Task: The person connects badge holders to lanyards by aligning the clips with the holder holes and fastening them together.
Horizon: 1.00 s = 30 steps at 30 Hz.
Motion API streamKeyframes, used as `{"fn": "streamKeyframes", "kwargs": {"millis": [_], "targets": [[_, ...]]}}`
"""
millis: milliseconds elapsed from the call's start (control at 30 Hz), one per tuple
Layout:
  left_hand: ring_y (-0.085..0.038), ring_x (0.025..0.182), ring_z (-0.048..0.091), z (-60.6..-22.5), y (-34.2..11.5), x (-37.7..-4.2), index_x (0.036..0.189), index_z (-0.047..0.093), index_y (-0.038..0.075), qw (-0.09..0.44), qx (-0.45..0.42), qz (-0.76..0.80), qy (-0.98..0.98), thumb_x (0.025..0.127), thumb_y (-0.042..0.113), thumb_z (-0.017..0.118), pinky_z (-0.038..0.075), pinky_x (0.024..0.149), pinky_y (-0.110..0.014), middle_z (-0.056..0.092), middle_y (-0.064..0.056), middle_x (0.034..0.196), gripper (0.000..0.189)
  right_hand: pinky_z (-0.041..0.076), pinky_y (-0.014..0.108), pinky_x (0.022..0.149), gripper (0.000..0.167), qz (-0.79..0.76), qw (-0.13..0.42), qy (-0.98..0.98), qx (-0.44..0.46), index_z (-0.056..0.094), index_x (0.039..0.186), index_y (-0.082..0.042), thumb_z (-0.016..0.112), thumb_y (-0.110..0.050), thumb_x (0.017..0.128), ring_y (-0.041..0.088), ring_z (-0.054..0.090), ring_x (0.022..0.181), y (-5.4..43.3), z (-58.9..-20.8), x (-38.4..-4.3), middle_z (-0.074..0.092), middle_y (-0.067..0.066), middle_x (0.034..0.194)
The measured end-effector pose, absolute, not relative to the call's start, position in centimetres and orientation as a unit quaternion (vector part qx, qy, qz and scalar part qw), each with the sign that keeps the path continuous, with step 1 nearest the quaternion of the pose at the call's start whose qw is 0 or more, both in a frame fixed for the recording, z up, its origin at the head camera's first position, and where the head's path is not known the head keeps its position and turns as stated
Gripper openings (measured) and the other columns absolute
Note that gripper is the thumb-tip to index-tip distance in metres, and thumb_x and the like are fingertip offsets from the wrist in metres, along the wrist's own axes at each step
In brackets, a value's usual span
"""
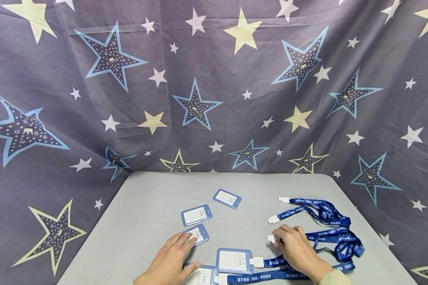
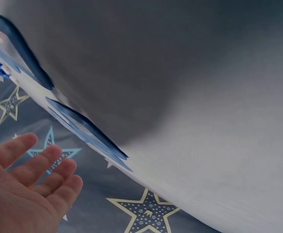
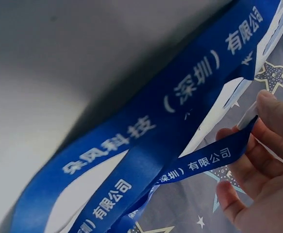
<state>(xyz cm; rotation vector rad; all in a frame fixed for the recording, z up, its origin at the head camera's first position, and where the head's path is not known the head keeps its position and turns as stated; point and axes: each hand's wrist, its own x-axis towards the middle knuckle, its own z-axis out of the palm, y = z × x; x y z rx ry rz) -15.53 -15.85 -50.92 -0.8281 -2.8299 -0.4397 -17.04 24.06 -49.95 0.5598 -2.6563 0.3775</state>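
Observation:
My right hand [image 1: 297,248] pinches the white plastic clip [image 3: 248,116] of a blue lanyard between thumb and fingers; its printed strap [image 3: 204,158] trails away across the right wrist view. My left hand [image 1: 171,257] lies low at the centre left, fingers straight, fingertips over the edge of a blue card holder [image 1: 201,236]. In the left wrist view that hand's fingers [image 2: 39,165] are spread and hold nothing. Under its thumb, at the front edge, is another card holder [image 1: 205,275] joined to a lanyard clip [image 1: 221,279]. A third card holder [image 1: 233,261] is also clipped to a lanyard.
Two loose card holders, one [image 1: 197,215] nearer and one [image 1: 227,198] farther back, lie on the grey table [image 1: 146,198]. More blue lanyards [image 1: 328,211] are heaped at the right, two white clips pointing left. A star-patterned cloth [image 1: 214,59] hangs behind the table.

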Motion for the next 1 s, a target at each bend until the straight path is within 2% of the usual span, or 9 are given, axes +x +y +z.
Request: {"fn": "streamKeyframes", "kwargs": {"millis": [200, 533, 1000], "targets": [[-0.041, 0.138, 0.046, -50.8, -15.9, -15.7, 0.143, 0.057, 0.004, 0.065, -0.265, -0.151, -0.95, 0.094, 0.053, 0.069, 0.037, 0.115, -0.059, 0.052, -0.019, 0.149, 0.071, 0.039, 0.034, 0.078, 0.024, 0.134, 0.218, -0.943, 0.214, 0.076, 0.094, -0.014, 0.09, -0.01, 0.074, 0.007, 0.062, 0.08, 23.7, -50.0, -17.1, 0.066, -0.008, 0.089], [-0.041, 0.137, 0.047, -50.8, -16.1, -15.8, 0.141, 0.058, 0.002, 0.068, -0.265, -0.156, -0.949, 0.094, 0.053, 0.069, 0.037, 0.114, -0.06, 0.053, -0.02, 0.148, 0.07, 0.04, 0.034, 0.079, 0.024, 0.135, 0.214, -0.942, 0.218, 0.076, 0.095, -0.014, 0.089, -0.012, 0.076, 0.008, 0.062, 0.081, 23.3, -50.1, -17.1, 0.066, -0.008, 0.09], [-0.039, 0.134, 0.051, -51.1, -16.3, -16.3, 0.14, 0.059, -0.001, 0.116, -0.269, -0.138, -0.946, 0.093, 0.049, 0.071, 0.039, 0.115, -0.056, 0.057, -0.021, 0.143, 0.07, 0.042, 0.036, 0.082, 0.022, 0.141, 0.193, -0.945, 0.223, 0.075, 0.096, -0.015, 0.088, -0.013, 0.078, 0.011, 0.065, 0.087, 22.3, -49.7, -17.0, 0.069, -0.007, 0.094]]}}
